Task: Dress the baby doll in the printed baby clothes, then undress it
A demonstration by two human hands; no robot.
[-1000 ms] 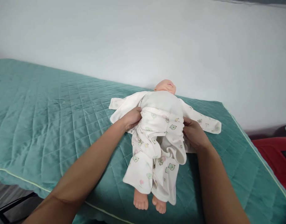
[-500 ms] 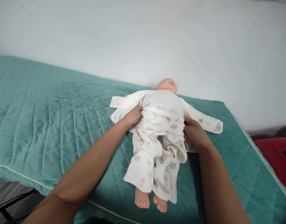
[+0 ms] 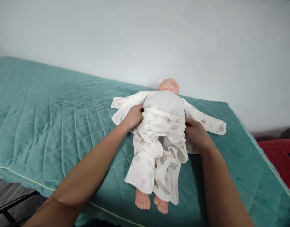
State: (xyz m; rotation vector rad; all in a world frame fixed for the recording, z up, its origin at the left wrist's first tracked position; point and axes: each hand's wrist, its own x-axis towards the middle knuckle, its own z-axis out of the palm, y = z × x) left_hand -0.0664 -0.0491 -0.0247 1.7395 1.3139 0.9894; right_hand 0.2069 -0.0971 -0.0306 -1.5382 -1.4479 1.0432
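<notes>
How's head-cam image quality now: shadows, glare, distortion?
Head view: even, soft light, no hard glare; head view: dark shadow on the green quilt between doll and right forearm; head view: left forearm looks stretched toward the corner, likely wide-angle.

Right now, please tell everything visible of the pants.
The pants look like soft white cloth with green animals and pink spots. The waistband is gathered, the crotch open, the legs wrinkled. The doll wears them, lying on its back. The left hand touches one side of the waist, the right hand the other.

Seemingly a bedroom; green quilted bedcover
</notes>
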